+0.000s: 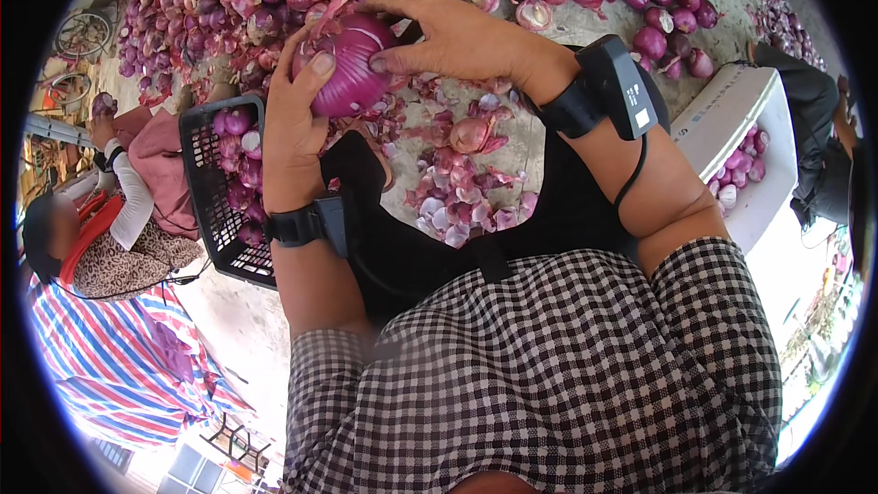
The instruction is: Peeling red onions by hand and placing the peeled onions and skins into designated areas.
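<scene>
A large red onion is held up between my two hands, above the floor in front of me. My left hand cups its left side, thumb against the near face. From the right, my right hand grips it with thumb and fingers. Loose papery skin sticks up from the onion's top. Below, onion skins lie scattered on the concrete between my legs, with one onion among them. Both wrists wear strapped devices.
A big heap of red onions spreads ahead. At my left stands a black plastic crate holding onions; on my right, a white foam box with onions. A person sits at the left holding an onion; another person is at the right.
</scene>
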The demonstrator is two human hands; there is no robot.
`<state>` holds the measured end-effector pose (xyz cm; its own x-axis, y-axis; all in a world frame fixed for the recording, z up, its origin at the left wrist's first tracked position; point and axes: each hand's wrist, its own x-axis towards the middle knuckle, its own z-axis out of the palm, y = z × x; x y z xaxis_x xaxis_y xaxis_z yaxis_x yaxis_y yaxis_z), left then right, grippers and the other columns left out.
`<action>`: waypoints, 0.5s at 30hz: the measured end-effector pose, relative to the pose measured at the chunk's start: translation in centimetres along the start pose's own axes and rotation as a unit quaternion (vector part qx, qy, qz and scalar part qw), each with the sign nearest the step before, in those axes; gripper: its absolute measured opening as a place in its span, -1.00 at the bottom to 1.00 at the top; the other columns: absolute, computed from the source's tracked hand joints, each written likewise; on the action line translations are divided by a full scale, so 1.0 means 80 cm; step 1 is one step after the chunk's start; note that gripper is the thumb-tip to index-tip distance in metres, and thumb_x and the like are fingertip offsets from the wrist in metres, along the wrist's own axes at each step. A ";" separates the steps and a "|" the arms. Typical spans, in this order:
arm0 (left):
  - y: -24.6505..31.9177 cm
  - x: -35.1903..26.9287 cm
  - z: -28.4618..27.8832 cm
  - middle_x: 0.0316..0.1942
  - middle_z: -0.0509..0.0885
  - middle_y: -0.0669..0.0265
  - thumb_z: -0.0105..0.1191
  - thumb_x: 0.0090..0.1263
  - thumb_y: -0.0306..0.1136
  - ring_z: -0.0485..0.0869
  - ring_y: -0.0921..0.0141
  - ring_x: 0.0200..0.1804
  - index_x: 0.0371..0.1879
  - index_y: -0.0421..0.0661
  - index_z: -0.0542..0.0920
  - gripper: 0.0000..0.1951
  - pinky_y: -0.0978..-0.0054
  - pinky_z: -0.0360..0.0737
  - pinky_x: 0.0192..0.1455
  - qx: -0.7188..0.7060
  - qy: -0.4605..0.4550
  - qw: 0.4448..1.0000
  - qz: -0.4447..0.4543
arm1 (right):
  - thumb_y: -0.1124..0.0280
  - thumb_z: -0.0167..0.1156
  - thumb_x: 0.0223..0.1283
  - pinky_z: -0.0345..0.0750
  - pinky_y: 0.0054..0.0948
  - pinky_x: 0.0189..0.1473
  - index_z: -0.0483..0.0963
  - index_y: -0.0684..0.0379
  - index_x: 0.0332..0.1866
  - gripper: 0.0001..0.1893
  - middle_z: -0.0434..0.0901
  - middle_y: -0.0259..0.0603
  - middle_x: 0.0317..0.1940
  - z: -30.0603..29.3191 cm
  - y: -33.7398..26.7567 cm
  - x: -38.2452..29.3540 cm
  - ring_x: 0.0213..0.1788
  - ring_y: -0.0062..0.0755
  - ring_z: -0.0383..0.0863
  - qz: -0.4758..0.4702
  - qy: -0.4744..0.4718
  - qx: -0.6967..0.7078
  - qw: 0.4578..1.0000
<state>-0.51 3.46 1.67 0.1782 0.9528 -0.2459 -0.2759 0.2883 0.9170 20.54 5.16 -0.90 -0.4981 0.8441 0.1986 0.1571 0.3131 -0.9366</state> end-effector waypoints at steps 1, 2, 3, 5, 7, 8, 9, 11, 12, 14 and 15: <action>-0.002 0.000 -0.002 0.00 0.53 0.22 0.22 0.10 -0.43 0.58 0.37 -0.04 0.16 -0.21 0.38 -0.42 0.43 0.58 0.04 -0.008 0.004 1.000 0.001 | 0.22 0.26 0.07 0.61 -0.44 -0.29 0.21 0.20 0.31 -0.31 0.58 0.04 -0.23 0.000 0.002 0.001 -0.22 -0.35 0.64 -0.005 -0.002 0.024 1.000; -0.002 0.001 -0.003 -0.01 0.53 0.22 0.21 0.11 -0.43 0.58 0.37 -0.04 0.16 -0.21 0.38 -0.43 0.43 0.58 0.03 -0.016 0.007 1.000 0.002 | 0.24 0.25 0.07 0.60 -0.44 -0.30 0.22 0.21 0.31 -0.32 0.57 0.04 -0.21 -0.001 0.004 0.000 -0.21 -0.35 0.63 0.002 -0.003 0.038 0.999; -0.002 0.000 0.000 -0.01 0.52 0.22 0.22 0.11 -0.43 0.58 0.37 -0.05 0.15 -0.21 0.38 -0.43 0.43 0.59 0.02 -0.016 0.004 1.000 0.006 | 0.25 0.24 0.07 0.60 -0.43 -0.30 0.22 0.21 0.31 -0.33 0.57 0.04 -0.19 -0.002 0.002 -0.002 -0.21 -0.35 0.63 0.009 -0.005 0.052 0.999; 0.000 -0.002 0.006 -0.01 0.52 0.21 0.23 0.11 -0.42 0.58 0.38 -0.06 0.15 -0.21 0.38 -0.43 0.45 0.59 0.01 -0.015 -0.004 1.000 0.015 | 0.27 0.21 0.07 0.59 -0.43 -0.31 0.22 0.21 0.31 -0.34 0.55 0.04 -0.14 -0.003 0.001 -0.003 -0.21 -0.36 0.62 0.007 -0.007 0.026 1.000; -0.002 -0.001 0.005 -0.01 0.52 0.21 0.23 0.10 -0.42 0.58 0.38 -0.06 0.14 -0.21 0.39 -0.43 0.44 0.59 0.01 -0.012 -0.003 1.000 0.012 | 0.29 0.17 0.07 0.59 -0.44 -0.30 0.22 0.20 0.31 -0.36 0.54 0.02 -0.09 -0.005 0.002 -0.003 -0.21 -0.35 0.62 -0.012 -0.010 -0.054 0.998; -0.003 0.000 0.005 -0.02 0.52 0.21 0.23 0.10 -0.43 0.58 0.38 -0.05 0.14 -0.21 0.39 -0.43 0.44 0.59 0.01 -0.010 -0.002 1.000 0.011 | 0.29 0.15 0.07 0.59 -0.43 -0.29 0.22 0.20 0.31 -0.36 0.53 0.02 -0.08 -0.004 0.002 -0.003 -0.21 -0.34 0.61 -0.001 -0.012 -0.040 0.999; -0.004 0.000 0.004 -0.02 0.52 0.21 0.23 0.10 -0.43 0.57 0.38 -0.05 0.14 -0.21 0.39 -0.44 0.44 0.59 0.01 -0.004 0.006 1.000 0.013 | 0.29 0.13 0.07 0.58 -0.42 -0.27 0.22 0.20 0.31 -0.37 0.52 0.01 -0.06 -0.002 0.002 -0.002 -0.22 -0.33 0.61 0.009 -0.015 -0.026 1.000; -0.006 0.000 0.005 -0.02 0.53 0.23 0.23 0.10 -0.42 0.57 0.39 -0.04 0.14 -0.21 0.40 -0.44 0.44 0.59 0.01 0.007 0.022 1.000 0.018 | 0.28 0.11 0.08 0.58 -0.42 -0.26 0.22 0.19 0.31 -0.38 0.52 0.01 -0.06 -0.001 0.000 -0.003 -0.24 -0.32 0.61 0.026 -0.014 0.014 0.999; -0.005 0.000 0.005 -0.02 0.53 0.23 0.22 0.10 -0.43 0.57 0.39 -0.04 0.14 -0.21 0.40 -0.44 0.45 0.58 0.01 0.003 0.025 0.999 0.023 | 0.27 0.10 0.09 0.57 -0.42 -0.25 0.22 0.19 0.31 -0.38 0.52 0.01 -0.07 -0.001 -0.003 -0.002 -0.25 -0.32 0.60 0.033 -0.012 0.039 0.999; -0.003 -0.003 0.009 -0.03 0.54 0.23 0.22 0.10 -0.43 0.57 0.39 -0.04 0.14 -0.20 0.40 -0.45 0.46 0.58 0.01 -0.005 0.030 0.999 0.034 | 0.31 0.09 0.12 0.54 -0.43 -0.16 0.21 0.19 0.32 -0.40 0.50 -0.01 -0.04 -0.002 -0.011 -0.003 -0.19 -0.33 0.57 0.057 -0.017 0.070 0.996; -0.001 -0.004 0.014 -0.03 0.55 0.22 0.22 0.10 -0.44 0.57 0.40 -0.04 0.14 -0.20 0.40 -0.44 0.47 0.57 0.01 0.020 0.024 0.999 0.044 | 0.35 0.07 0.14 0.51 -0.43 -0.07 0.19 0.18 0.33 -0.41 0.47 -0.04 0.01 -0.005 -0.018 -0.004 -0.12 -0.35 0.55 0.074 -0.022 0.075 0.994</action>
<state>0.51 3.04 2.02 0.1086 0.9780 -0.1782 -0.2505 0.2004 0.9472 20.80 4.58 0.53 -0.5170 0.8548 0.0452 0.1044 0.1153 -0.9878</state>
